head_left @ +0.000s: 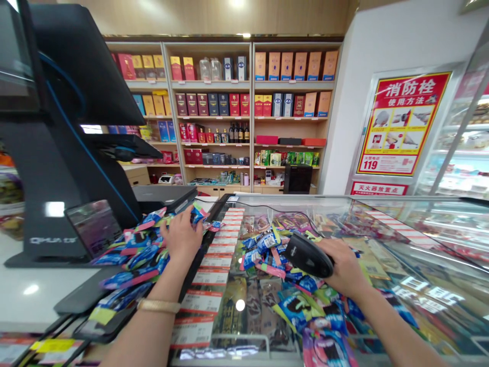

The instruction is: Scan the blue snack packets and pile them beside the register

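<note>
My right hand (343, 265) is wrapped round the handle of a black barcode scanner (308, 255). The scanner points left, above a spread of small blue, pink and green snack packets (267, 239) on the glass counter. My left hand (182, 233), a bracelet on its wrist, has its fingers curled on a blue snack packet (197, 214) near the counter's left edge; part of the grip is hidden. Beside that hand, a heap of similar packets (142, 250) lies below the screen stand. Closer to me, larger-looking green and blue packets (300, 308) lie under my right forearm.
A black checkout terminal (72, 153) towers at the left, with a dark card-size stand (93, 229) at its base. Price labels (212, 275) run along the glass counter (263, 334). The scanner's cable (275, 210) crosses the glass. Shelves (214, 86) of boxed goods stand behind.
</note>
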Motion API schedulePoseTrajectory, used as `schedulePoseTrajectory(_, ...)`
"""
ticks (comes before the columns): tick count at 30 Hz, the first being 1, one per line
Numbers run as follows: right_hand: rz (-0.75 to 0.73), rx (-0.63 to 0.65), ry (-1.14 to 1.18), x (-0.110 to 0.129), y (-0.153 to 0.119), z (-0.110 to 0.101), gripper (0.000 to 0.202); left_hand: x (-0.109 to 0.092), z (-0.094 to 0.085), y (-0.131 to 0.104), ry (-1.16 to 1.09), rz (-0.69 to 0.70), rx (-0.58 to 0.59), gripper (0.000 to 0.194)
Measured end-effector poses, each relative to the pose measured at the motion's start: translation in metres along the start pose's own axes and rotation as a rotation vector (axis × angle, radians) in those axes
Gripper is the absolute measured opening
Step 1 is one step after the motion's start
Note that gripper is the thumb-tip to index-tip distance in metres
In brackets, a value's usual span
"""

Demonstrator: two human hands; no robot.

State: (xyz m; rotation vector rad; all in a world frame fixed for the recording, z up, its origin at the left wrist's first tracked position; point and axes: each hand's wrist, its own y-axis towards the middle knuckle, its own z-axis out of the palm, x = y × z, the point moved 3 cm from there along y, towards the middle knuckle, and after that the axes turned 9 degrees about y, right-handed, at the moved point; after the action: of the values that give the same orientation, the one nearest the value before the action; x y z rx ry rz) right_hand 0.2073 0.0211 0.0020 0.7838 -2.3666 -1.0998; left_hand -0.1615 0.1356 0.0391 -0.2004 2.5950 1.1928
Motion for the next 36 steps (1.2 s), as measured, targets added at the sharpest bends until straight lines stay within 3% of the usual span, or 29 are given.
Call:
schedulePoseTrajectory(3,0.003,-0.002,-0.001,0.001,0.000,0.000,0.020,-0.016,0.006,-0.004,-0.542,-0.007,0.074,0.051)
schedulePoseTrajectory(6,0.000,-0.008,0.000,0.002,0.000,0.000,0.022,-0.035,0.018,-0.017,-1.003,-0.142,0.341,0.054)
schedulePoseTrajectory(10,-0.010,-0.016,0.016,0.004,0.001,-0.002,0.025,-0.053,0.028,-0.040,-1.278,-0.339,0.632,0.050)
schedulePoseTrajectory(15,-0.022,0.012,0.047,0.008,0.004,-0.003,0.023,-0.069,0.028,-0.057,-1.331,-0.361,0.730,0.038)
schedulePoseTrajectory(19,-0.025,0.047,0.073,0.015,0.007,-0.003,0.020,-0.078,0.030,-0.068,-1.318,-0.360,0.781,0.041)
schedulePoseTrajectory(26,-0.019,0.098,0.072,0.022,0.008,0.005,0.016,-0.085,0.032,-0.075,-1.211,-0.219,0.677,0.052)
schedulePoseTrajectory(36,-0.011,0.130,0.078,0.023,0.009,0.008,0.017,-0.090,0.030,-0.077,-1.141,-0.164,0.643,0.048)
